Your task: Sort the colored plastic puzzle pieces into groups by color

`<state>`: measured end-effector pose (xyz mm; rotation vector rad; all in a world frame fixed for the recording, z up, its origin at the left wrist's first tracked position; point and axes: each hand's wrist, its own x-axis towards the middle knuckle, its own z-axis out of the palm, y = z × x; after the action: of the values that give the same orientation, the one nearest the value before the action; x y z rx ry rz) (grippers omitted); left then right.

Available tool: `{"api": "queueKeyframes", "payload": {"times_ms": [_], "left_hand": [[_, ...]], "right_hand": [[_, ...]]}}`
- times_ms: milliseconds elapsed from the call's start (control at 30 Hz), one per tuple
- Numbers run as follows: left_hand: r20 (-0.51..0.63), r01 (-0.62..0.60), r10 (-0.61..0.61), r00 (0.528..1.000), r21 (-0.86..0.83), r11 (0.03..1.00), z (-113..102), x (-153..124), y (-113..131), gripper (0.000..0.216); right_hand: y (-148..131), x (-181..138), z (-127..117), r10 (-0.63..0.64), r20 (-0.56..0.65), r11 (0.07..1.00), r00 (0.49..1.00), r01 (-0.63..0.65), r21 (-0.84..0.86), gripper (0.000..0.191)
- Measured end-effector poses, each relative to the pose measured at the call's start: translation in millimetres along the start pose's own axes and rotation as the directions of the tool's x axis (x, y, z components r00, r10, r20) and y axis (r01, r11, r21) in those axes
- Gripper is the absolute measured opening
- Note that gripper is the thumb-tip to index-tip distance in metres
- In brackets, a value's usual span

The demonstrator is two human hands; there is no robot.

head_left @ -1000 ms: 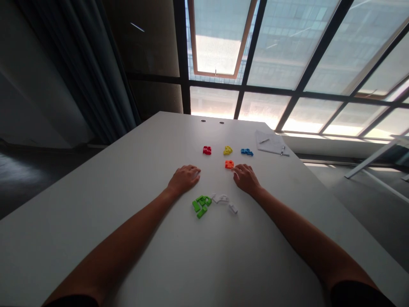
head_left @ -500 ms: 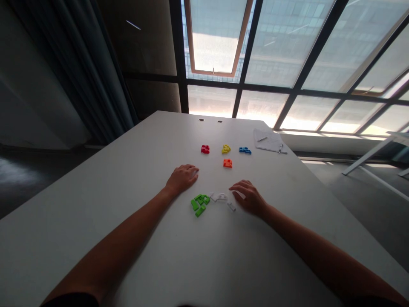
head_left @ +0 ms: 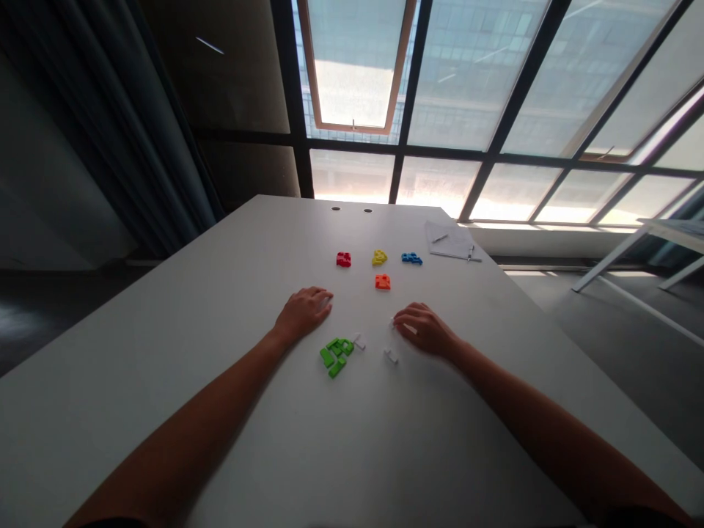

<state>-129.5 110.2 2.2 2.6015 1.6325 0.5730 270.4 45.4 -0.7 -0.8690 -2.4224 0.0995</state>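
My right hand [head_left: 422,327] is closed on a small white block piece [head_left: 392,321], which shows at its fingertips just above the table. My left hand [head_left: 303,314] rests on the table to the left, fingers together and curled toward the thumb. Something pale shows between its thumb and fingers, too small to make out. Between my forearms lies a cluster of green block pieces [head_left: 337,353]. A thin white piece [head_left: 359,342] touches or nearly touches its right side. Another white piece [head_left: 390,356] lies apart, below my right hand.
Farther back on the white table [head_left: 247,249] sit small block clusters: red [head_left: 344,259], yellow [head_left: 379,257], blue [head_left: 411,258] and orange [head_left: 383,282]. Paper [head_left: 454,240] with a pen [head_left: 440,238] lies at the far right. Windows rise behind the table.
My right hand has closed on the curved white piece and lifted it from beside the green cluster. My left hand stays in about the same place. The view has shifted slightly.
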Motion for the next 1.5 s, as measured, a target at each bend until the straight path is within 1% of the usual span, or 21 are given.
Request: {"api": "queueKeyframes", "payload": {"times_ms": [67,167,233,300,400,500,667,767,900,967,1033,1133,1200,1267,1333,1400,1433,1500], "left_hand": [[0.003,0.001,-0.001,1.0,0.002,1.0,0,0,-1,0.038],[0.008,-0.004,0.004,1.0,0.007,1.0,0,1,-1,0.039],[0.009,-0.005,0.005,1.0,0.011,1.0,0,1,-1,0.039],[0.012,-0.003,0.003,1.0,0.012,1.0,-1,2,-1,0.039],[0.017,-0.004,0.004,1.0,0.011,1.0,-1,2,0,0.039],[0.01,0.003,-0.003,1.0,0.01,1.0,0,1,2,0.039],[0.007,0.017,-0.017,1.0,0.016,1.0,0,1,3,0.038],[0.009,0.019,-0.019,1.0,0.014,1.0,-1,0,3,0.038],[0.016,0.013,-0.013,1.0,0.012,1.0,-2,0,2,0.039],[0.022,0.012,-0.013,1.0,0.013,1.0,-1,-1,1,0.04],[0.019,0.011,-0.011,1.0,0.011,1.0,-1,-1,0,0.04],[0.008,0.008,-0.009,1.0,0.003,1.0,0,-1,-1,0.039],[0.005,0.01,-0.01,1.0,-0.006,1.0,-1,-2,-1,0.038],[0.003,0.015,-0.015,1.0,-0.01,1.0,-1,-2,0,0.038],[0.0,0.017,-0.017,1.0,-0.011,1.0,-2,-2,1,0.037],[-0.001,0.018,-0.018,1.0,-0.011,1.0,-3,-2,3,0.037],[0.001,0.018,-0.018,1.0,-0.011,1.0,-3,-2,3,0.037],[0.008,0.022,-0.022,1.0,-0.012,1.0,-4,-2,4,0.038]], "right_hand": [[25,-6,-5,0.091,-0.065,0.994,0.994,-0.095,-0.052,0.026],[61,-17,-12,0.229,-0.129,0.955,0.965,-0.248,-0.161,0.024],[78,-23,-14,0.298,-0.155,0.918,0.942,-0.328,-0.222,0.023],[89,-26,-15,0.329,-0.165,0.895,0.93,-0.363,-0.259,0.025],[97,-22,-11,0.34,-0.134,0.884,0.931,-0.365,-0.291,0.032],[100,-10,-8,0.374,-0.083,0.863,0.924,-0.379,-0.334,0.036],[101,10,-6,0.433,-0.022,0.818,0.901,-0.403,-0.411,0.042],[99,13,-7,0.44,-0.021,0.811,0.898,-0.407,-0.421,0.047],[93,10,-9,0.39,-0.116,0.83,0.913,-0.404,-0.384,0.052],[84,7,-10,0.342,-0.157,0.86,0.927,-0.376,-0.345,0.048],[69,6,-10,0.26,-0.161,0.91,0.952,-0.298,-0.289,0.039],[36,8,-6,0.055,-0.089,0.987,0.995,-0.067,-0.148,0.027],[9,11,-3,-0.097,-0.024,0.995,0.995,0.096,-0.018,0.018],[-17,13,-1,-0.202,0.027,0.977,0.979,0.199,0.076,0.015],[-38,13,2,-0.257,0.085,0.962,0.963,0.247,0.112,0.019],[-48,11,3,-0.265,0.127,0.962,0.956,0.252,0.11,0.015],[-48,9,4,-0.253,0.135,0.965,0.958,0.241,0.102,0.014],[-40,6,3,-0.214,0.13,0.976,0.968,0.205,0.078,0.016]]}}
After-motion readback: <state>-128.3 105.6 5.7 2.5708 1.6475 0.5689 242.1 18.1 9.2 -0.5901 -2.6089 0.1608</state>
